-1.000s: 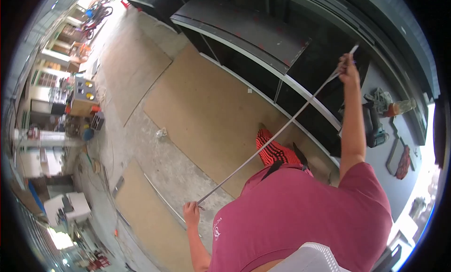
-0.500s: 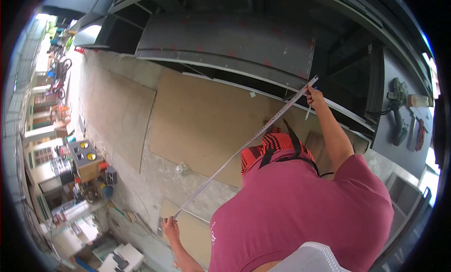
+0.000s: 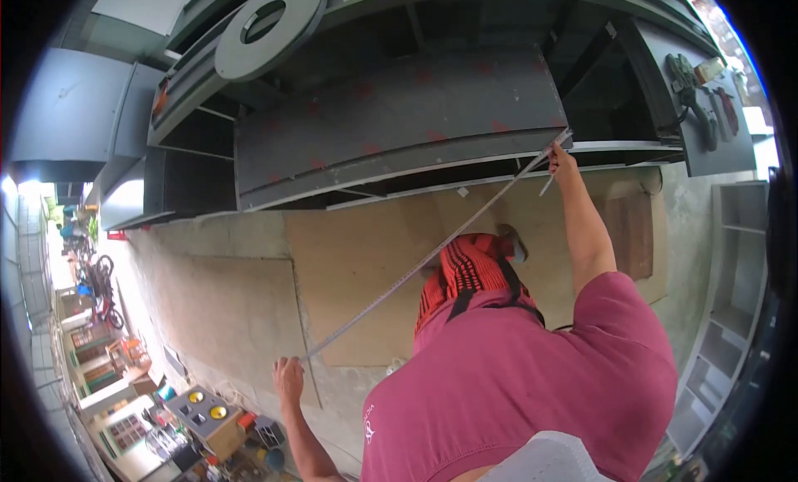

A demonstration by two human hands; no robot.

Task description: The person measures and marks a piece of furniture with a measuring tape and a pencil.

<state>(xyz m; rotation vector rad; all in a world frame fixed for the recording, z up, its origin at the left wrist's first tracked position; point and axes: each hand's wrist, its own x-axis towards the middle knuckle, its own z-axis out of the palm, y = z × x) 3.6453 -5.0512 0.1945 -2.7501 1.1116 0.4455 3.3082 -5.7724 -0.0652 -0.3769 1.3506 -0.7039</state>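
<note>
A pale tape measure blade (image 3: 432,253) stretches diagonally between my two hands. My right hand (image 3: 563,163) is closed on its upper end, by the front right corner of a dark grey panel (image 3: 391,116) with red marks. A thin white pen (image 3: 546,185) sticks out below the fingers of that same hand. At the lower left, my left hand (image 3: 288,380) is closed around the other end of the tape, away from the panel. Whatever tape case may be in that fist is hidden.
Brown boards (image 3: 366,257) lie on the concrete floor below the grey cabinet frame. A round grey ring (image 3: 270,29) rests at the upper left. Tools (image 3: 705,116) lie on a grey surface at right, above a shelf unit (image 3: 731,274). A speaker-like box (image 3: 204,411) stands lower left.
The view has shifted, bringing the ring and more of the cabinet into sight. The tape's upper end now lies at the panel's corner. Both hands keep hold of the tape.
</note>
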